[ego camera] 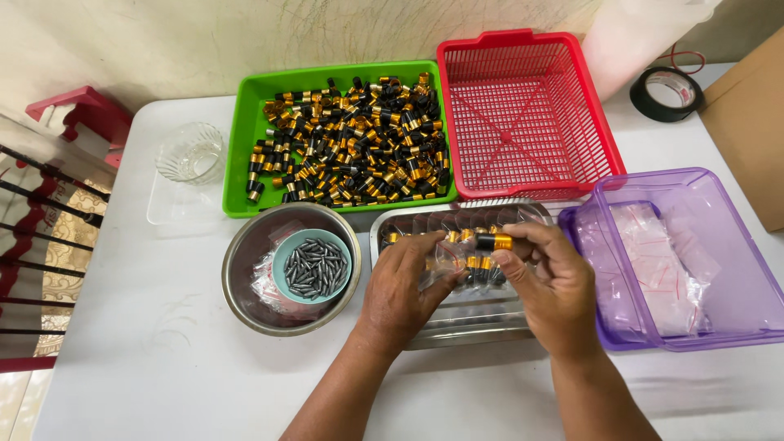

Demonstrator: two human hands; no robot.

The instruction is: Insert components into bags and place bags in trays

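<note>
— What does the right hand [549, 282] hold?
— It pinches a small black-and-gold metal cylinder [494, 242] above the rectangular steel tray [465, 322].
— And the left hand [402, 286]?
— It grips a clear plastic bag [445, 260] holding similar pieces.

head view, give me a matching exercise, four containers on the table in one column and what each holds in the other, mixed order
Containers:
1. green tray
2. red basket
3. purple tub
4. small teal bowl

Contents:
A. clear plastic bags
B. nothing
C. grey bullet-shaped metal pieces
D. black and gold cylinders

Pairs: 1-D, 2-B, 3-A, 4-C
</note>
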